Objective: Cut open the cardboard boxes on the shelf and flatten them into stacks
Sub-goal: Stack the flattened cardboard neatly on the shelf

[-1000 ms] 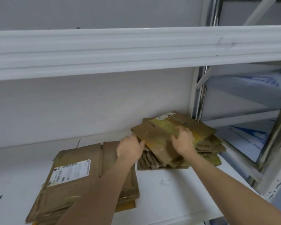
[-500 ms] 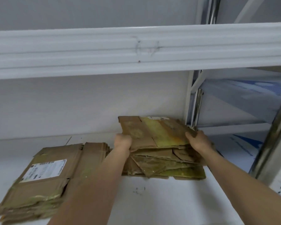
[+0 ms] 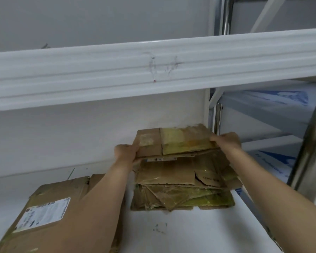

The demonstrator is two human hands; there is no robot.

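Both hands hold up a flattened cardboard piece point(image 3: 175, 141), brown with a yellowish taped panel. My left hand point(image 3: 125, 152) grips its left edge, my right hand point(image 3: 226, 140) grips its right edge. It hangs just above a stack of flattened cardboard point(image 3: 182, 190) that lies on the white shelf point(image 3: 190, 232), near the back wall. A second, larger stack of flattened boxes point(image 3: 49, 214) with a white shipping label lies at the lower left, partly hidden by my left forearm.
A white shelf beam point(image 3: 153, 70) runs across just above the hands. Metal uprights point(image 3: 217, 115) stand right of the stack. Beyond them lie white sheets with blue print point(image 3: 274, 161). A steel post point(image 3: 310, 147) rises at the far right.
Both hands have raised the top cardboard piece clear of the stack and toward the back. The view has shifted closer and more to the left.
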